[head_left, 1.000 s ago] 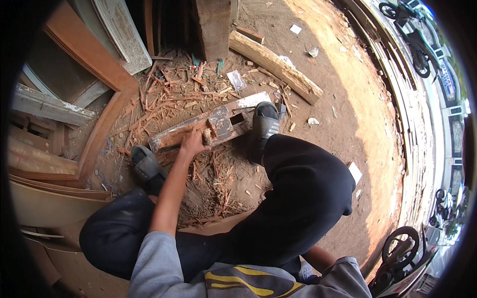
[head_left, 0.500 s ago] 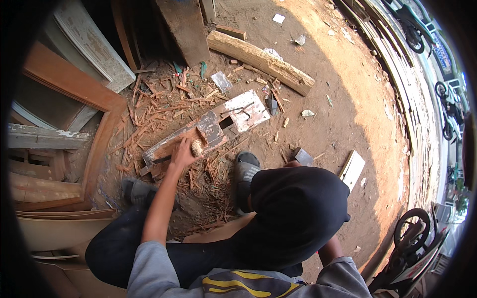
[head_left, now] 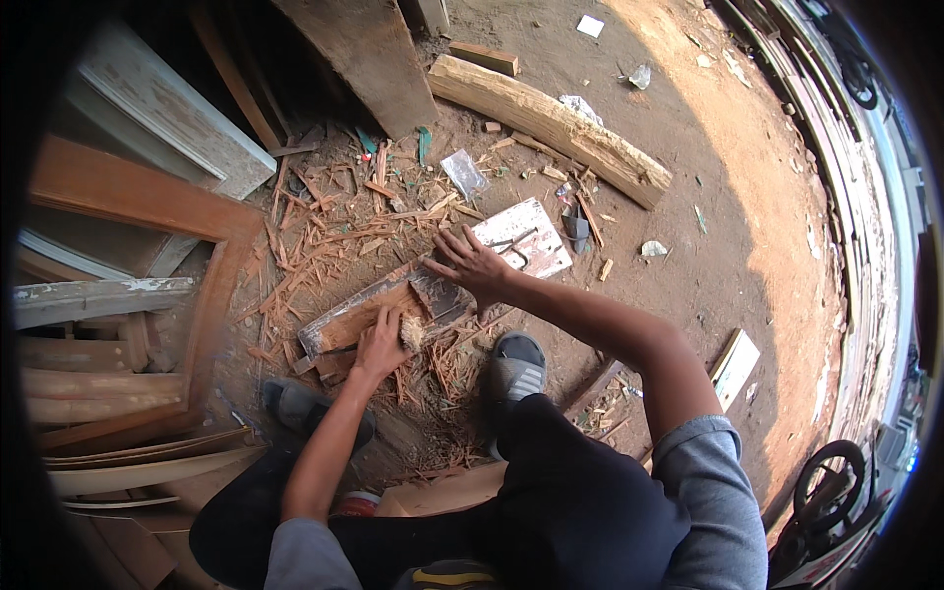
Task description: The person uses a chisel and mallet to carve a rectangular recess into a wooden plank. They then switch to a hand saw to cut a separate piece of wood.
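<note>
A weathered wooden beam with flaking paint lies on the ground between my feet, a rough reddish hollow cut into its top. My left hand rests over its near edge, fingers curled around a pale, frayed wooden piece; the rest of that piece is hidden. My right hand lies with fingers spread across the dark middle of the beam, holding nothing. Just beyond it, a thin bent dark rod lies on the white-painted end.
Reddish wood splinters litter the ground around the beam. A thick rough timber lies farther off. Wooden frames lean at the left. A dark block, a white board and a brown bar lie to the right.
My right hand has come from beside my right knee up onto the beam, its arm now stretched across. My right knee has lowered. The left hand stays at the frayed piece.
</note>
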A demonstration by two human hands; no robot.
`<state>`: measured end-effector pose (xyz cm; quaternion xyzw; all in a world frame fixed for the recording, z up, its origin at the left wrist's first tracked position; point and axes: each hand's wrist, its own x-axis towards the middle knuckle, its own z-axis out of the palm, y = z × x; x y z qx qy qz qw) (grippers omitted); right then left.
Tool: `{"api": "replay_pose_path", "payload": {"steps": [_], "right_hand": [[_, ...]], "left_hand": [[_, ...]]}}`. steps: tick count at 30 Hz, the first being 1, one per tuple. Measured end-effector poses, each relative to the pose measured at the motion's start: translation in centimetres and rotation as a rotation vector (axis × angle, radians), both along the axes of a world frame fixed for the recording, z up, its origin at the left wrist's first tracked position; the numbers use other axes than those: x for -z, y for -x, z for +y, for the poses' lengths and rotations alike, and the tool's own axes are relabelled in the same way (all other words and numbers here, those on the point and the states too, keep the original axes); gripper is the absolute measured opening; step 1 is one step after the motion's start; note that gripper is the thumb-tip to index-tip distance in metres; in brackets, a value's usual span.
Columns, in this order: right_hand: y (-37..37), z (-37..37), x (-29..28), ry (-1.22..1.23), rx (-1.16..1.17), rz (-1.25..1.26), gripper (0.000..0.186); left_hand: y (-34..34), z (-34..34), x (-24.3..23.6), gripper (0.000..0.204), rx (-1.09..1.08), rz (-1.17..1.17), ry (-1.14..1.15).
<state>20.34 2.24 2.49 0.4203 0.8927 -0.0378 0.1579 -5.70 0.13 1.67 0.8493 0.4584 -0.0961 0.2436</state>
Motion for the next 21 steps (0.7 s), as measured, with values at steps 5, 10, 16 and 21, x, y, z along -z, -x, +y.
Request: {"api": "replay_pose_path", "payload": {"steps": [5,10,16,21], "right_hand": [[0.5,0.5,0.5,0.039,-0.02,0.05,0.142],[0.3,1.2,-0.4,0.118,-0.033,0.046,0.141],[-4.5,0.7,-2.5,0.168,0.063,0.105,0.134],[-12.6,-1.0,-1.2,0.075,0.327,0.212,0.107]], "left_hand": [[0.1,0.5,0.1,0.08,0.001,0.046,0.045],[-0.1,1.1,-0.6,0.082,0.021,0.096,0.035],[-4.1,2.7,-1.2,0.078,0.097,-0.058,0.042],[-11.1,4.7,-0.2,0.07,0.236,-0.079,-0.074]]}}
